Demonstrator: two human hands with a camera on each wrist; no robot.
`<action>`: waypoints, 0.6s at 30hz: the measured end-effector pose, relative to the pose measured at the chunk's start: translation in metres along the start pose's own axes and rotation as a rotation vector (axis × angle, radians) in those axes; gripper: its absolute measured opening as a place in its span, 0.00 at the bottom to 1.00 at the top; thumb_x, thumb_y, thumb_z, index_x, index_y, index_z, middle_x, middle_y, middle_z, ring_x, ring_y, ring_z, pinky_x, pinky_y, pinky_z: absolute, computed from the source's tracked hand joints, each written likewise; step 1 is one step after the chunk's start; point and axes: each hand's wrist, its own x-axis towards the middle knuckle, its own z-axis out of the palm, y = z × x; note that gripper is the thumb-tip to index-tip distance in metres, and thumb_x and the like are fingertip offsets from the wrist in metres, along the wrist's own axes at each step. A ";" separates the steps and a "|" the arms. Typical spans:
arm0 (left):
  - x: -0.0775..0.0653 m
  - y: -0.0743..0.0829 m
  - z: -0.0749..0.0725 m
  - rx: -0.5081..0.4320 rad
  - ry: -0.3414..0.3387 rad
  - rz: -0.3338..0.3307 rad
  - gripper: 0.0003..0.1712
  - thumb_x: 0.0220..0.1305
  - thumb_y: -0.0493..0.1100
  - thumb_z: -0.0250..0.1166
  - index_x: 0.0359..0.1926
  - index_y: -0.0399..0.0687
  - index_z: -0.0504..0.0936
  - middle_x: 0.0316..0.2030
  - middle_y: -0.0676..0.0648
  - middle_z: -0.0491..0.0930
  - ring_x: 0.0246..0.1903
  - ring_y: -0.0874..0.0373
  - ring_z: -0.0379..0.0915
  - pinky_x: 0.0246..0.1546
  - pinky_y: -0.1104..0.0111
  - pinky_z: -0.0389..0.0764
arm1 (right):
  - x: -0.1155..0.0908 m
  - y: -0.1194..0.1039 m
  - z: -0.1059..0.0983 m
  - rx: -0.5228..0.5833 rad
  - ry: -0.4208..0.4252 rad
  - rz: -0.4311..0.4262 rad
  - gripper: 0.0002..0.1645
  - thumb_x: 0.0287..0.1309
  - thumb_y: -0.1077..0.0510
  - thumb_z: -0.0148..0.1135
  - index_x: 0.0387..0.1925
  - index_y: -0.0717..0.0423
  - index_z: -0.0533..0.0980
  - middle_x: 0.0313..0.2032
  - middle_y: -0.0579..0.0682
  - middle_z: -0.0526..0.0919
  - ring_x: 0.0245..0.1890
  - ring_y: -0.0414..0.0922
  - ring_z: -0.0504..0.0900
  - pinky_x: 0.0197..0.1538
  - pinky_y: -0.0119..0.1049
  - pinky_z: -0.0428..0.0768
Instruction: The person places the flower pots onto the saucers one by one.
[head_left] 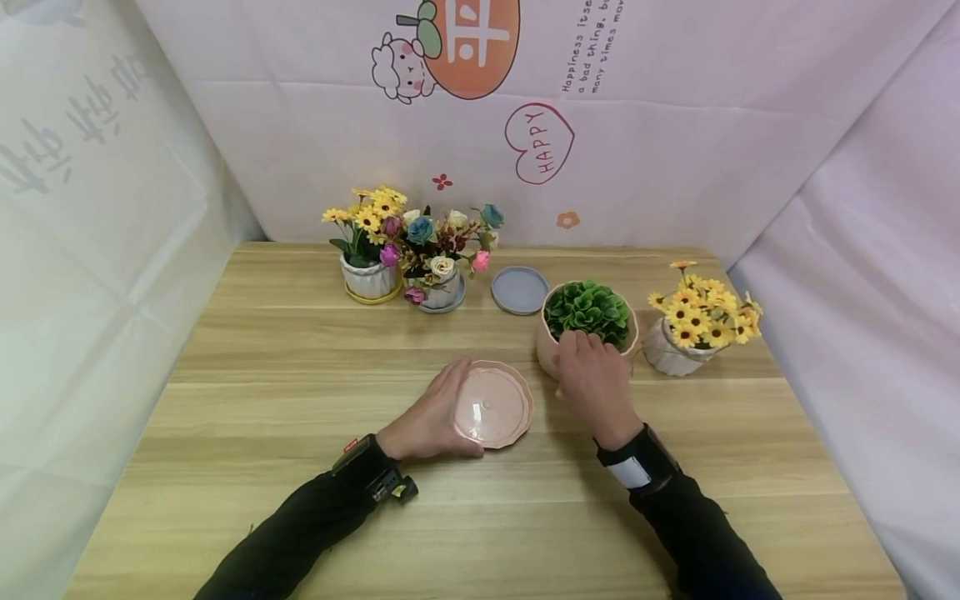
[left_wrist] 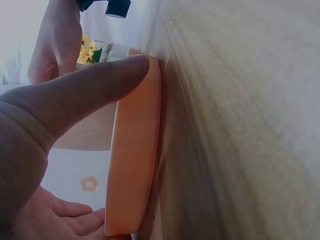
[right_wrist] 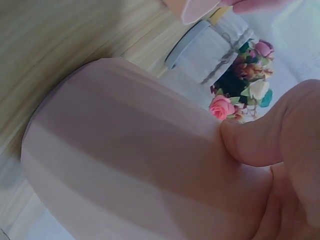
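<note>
A pink scalloped saucer (head_left: pixel 491 407) lies on the table, and my left hand (head_left: pixel 431 418) grips it from the left side. In the left wrist view the thumb (left_wrist: pixel 107 77) presses the near side of the saucer's wall, with the fingers round its far side. To the right stands a pink flowerpot (right_wrist: pixel 135 140) that holds a bushy green plant (head_left: pixel 588 308). My right hand (head_left: pixel 597 385) pinches the near rim of this pot, the thumb on the outer wall and the fingertips over the edge. The hand hides part of the pot's front in the head view.
A grey-blue saucer (head_left: pixel 521 290) lies behind the pink one. Potted yellow flowers (head_left: pixel 696 315) stand close to the pink pot's right. At the back left are another pot of yellow flowers (head_left: pixel 371 218) and a pot of mixed roses (head_left: pixel 442 250), each on its saucer. Cloth walls border the table (head_left: pixel 480 533).
</note>
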 end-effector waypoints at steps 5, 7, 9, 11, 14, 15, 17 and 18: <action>0.001 -0.001 0.001 0.004 -0.002 -0.003 0.82 0.38 0.51 0.89 0.84 0.37 0.43 0.83 0.36 0.49 0.82 0.41 0.46 0.83 0.45 0.56 | -0.003 -0.004 -0.003 0.016 -0.022 -0.004 0.19 0.68 0.59 0.65 0.27 0.60 0.65 0.20 0.54 0.69 0.20 0.54 0.72 0.23 0.39 0.61; 0.001 -0.001 0.001 0.002 -0.001 -0.003 0.82 0.38 0.51 0.89 0.84 0.37 0.43 0.82 0.36 0.50 0.82 0.41 0.47 0.82 0.45 0.56 | -0.003 -0.006 -0.004 0.023 -0.012 -0.012 0.18 0.68 0.59 0.64 0.27 0.60 0.65 0.20 0.54 0.68 0.20 0.54 0.71 0.22 0.38 0.60; 0.001 -0.001 0.001 -0.002 -0.001 -0.004 0.82 0.38 0.51 0.89 0.84 0.37 0.44 0.82 0.36 0.50 0.82 0.41 0.47 0.82 0.45 0.56 | -0.004 -0.007 -0.005 0.031 0.005 -0.027 0.18 0.68 0.60 0.63 0.27 0.60 0.65 0.20 0.53 0.67 0.20 0.53 0.71 0.22 0.38 0.59; 0.001 -0.001 0.001 -0.001 -0.001 -0.006 0.82 0.38 0.51 0.89 0.84 0.37 0.44 0.82 0.36 0.50 0.82 0.41 0.47 0.82 0.45 0.56 | -0.005 -0.008 -0.006 0.043 0.019 -0.040 0.17 0.69 0.61 0.62 0.27 0.60 0.65 0.20 0.53 0.66 0.19 0.53 0.70 0.22 0.38 0.59; 0.001 -0.001 0.001 0.003 -0.001 -0.006 0.82 0.38 0.51 0.89 0.84 0.37 0.44 0.82 0.36 0.50 0.82 0.41 0.47 0.82 0.45 0.56 | -0.007 -0.010 -0.008 0.059 0.015 -0.053 0.16 0.68 0.62 0.61 0.28 0.60 0.65 0.20 0.52 0.65 0.19 0.52 0.69 0.22 0.37 0.59; 0.001 -0.001 0.001 0.004 -0.001 -0.005 0.82 0.38 0.51 0.89 0.84 0.37 0.44 0.82 0.36 0.50 0.82 0.41 0.47 0.82 0.45 0.56 | -0.007 -0.011 -0.009 0.064 0.009 -0.054 0.15 0.68 0.62 0.61 0.28 0.60 0.65 0.20 0.52 0.65 0.19 0.52 0.69 0.22 0.37 0.59; 0.001 -0.002 0.001 0.006 -0.001 -0.003 0.82 0.38 0.51 0.89 0.84 0.37 0.44 0.82 0.36 0.50 0.82 0.41 0.47 0.82 0.45 0.56 | -0.008 -0.012 -0.010 0.071 -0.004 -0.050 0.15 0.67 0.63 0.62 0.28 0.60 0.65 0.20 0.52 0.66 0.19 0.52 0.69 0.23 0.37 0.59; 0.001 -0.002 0.001 0.005 -0.001 -0.002 0.82 0.38 0.51 0.89 0.84 0.37 0.44 0.82 0.36 0.50 0.82 0.41 0.48 0.82 0.45 0.57 | -0.008 -0.013 -0.011 0.074 -0.012 -0.049 0.14 0.67 0.63 0.62 0.29 0.60 0.66 0.20 0.52 0.66 0.20 0.52 0.69 0.23 0.37 0.59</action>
